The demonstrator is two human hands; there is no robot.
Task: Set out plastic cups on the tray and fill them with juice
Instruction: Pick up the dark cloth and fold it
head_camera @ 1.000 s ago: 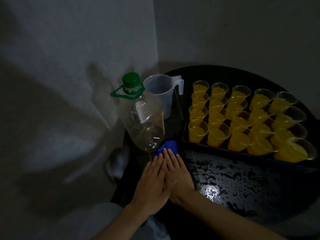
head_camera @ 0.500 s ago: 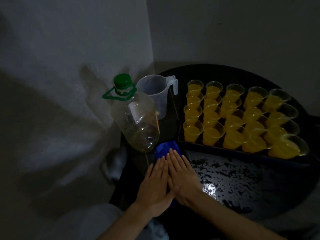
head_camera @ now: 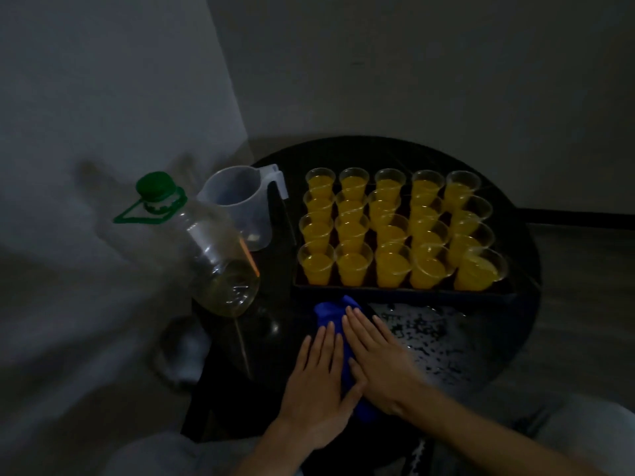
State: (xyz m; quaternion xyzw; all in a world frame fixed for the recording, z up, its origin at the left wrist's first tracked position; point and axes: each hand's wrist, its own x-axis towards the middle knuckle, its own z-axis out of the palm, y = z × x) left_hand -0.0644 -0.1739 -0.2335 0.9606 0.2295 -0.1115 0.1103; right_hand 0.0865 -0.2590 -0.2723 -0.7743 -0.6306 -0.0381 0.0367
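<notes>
Your left hand (head_camera: 321, 383) and right hand (head_camera: 381, 365) lie flat side by side at the 6 o'clock edge of the round black table (head_camera: 498, 324). The fingers are straight and held close together, pointing toward 12 o'clock. Both palms press down on a crumpled blue cloth (head_camera: 331, 312). It shows ahead of your fingertips, in the gap between the two hands, and below your left thumb, which touches the right hand.

The clear plastic cups filled with orange juice (head_camera: 354, 266) stand upright in tight rows inside the shallow black rectangular tray (head_camera: 395, 293). The tray sits across the table's middle toward 12 o'clock, its near rim just beyond the cloth.

At 4 to 5 o'clock of the table, just right of your right hand, the surface is speckled with shiny wet droplets.

At 9 o'clock stands a large clear plastic bottle (head_camera: 213, 255) with a green cap (head_camera: 154, 185) and a green carry loop, with only a little pale liquid at its bottom. A translucent plastic measuring jug (head_camera: 240, 207) stands just behind it at 10 o'clock, its handle turned toward the tray.
</notes>
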